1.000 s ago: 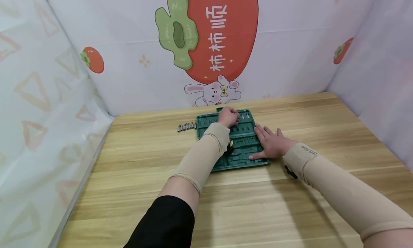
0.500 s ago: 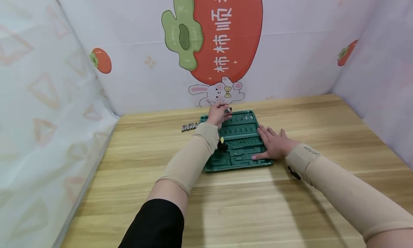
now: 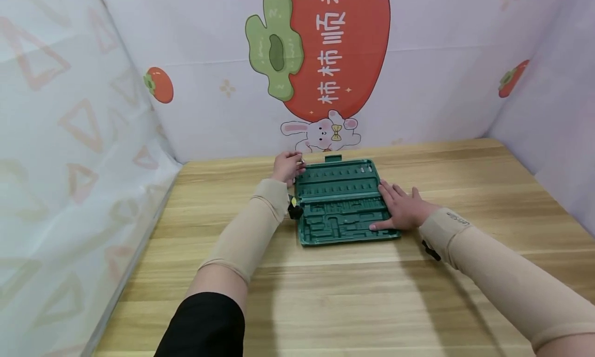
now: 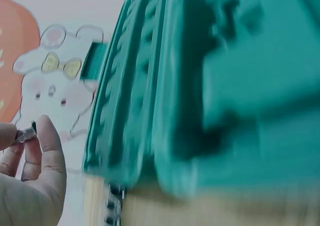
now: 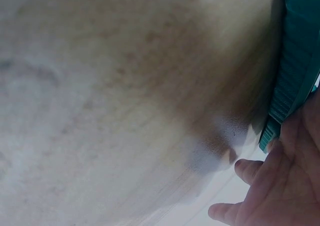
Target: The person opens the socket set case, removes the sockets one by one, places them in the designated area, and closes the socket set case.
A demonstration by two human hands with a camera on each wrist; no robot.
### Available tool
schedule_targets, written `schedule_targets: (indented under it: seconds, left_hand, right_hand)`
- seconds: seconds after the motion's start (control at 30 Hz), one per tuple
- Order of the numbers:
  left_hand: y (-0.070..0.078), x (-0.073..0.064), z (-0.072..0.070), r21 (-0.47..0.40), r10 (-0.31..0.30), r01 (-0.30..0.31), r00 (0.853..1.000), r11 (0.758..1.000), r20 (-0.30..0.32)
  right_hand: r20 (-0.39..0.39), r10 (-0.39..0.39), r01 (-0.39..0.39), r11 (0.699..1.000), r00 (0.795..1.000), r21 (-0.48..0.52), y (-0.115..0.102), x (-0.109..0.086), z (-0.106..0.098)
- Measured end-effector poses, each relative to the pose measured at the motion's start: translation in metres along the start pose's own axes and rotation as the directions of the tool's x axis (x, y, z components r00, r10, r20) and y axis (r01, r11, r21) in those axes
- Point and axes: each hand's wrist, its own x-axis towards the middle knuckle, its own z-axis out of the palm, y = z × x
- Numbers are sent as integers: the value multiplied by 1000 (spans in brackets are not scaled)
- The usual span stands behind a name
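A green plastic socket case [image 3: 348, 241] lies spread flat on the table, its moulded slots facing up. Beyond its upper left corner, my left hand [image 3: 285, 167] pinches a small silver socket [image 4: 26, 134] between thumb and fingers. Two more sockets [image 3: 366, 168] sit in the top row of slots at the right end. Below the left hand, a row of loose sockets [image 4: 113, 206] shows beside the case in the left wrist view; the hand hides it in the head view. My right hand [image 3: 405, 211] rests on the case's right edge with fingers spread, thumb over the lower part.
The wooden table [image 3: 353, 300] spreads around the case on all sides. A green latch tab [image 3: 332, 158] sticks out from the case's far edge. Behind stands a white printed cloth backdrop [image 3: 209, 119], with more cloth at the left and right.
My left hand has lifted a socket from the case's upper slots and carried it left, past the case's edge. The right hand keeps its place on the case; the head view has shifted slightly.
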Motion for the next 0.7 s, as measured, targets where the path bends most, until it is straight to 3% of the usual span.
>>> schedule_targets:
  seconds: [0.17, 0.37, 0.53, 0.7]
  left_hand:
    - [-1, 3, -20, -11, -10, 10, 999, 1000, -44]
    - [1, 1, -38, -30, -20, 18, 998, 999, -55]
    - [6, 3, -56, -16, -35, 35, 999, 999, -32]
    - [10, 5, -75, -1, -93, 93, 996, 996, 16]
  right_hand:
    - [-10, -2, 2, 1000, 1000, 10, 3, -1, 1]
    - [-15, -3, 3, 1000, 1000, 22, 7, 0, 5]
    - [-14, -6, 6, 1000, 1000, 15, 5, 0, 3]
    - [-7, -6, 6, 1000, 1000, 10, 3, 1, 1]
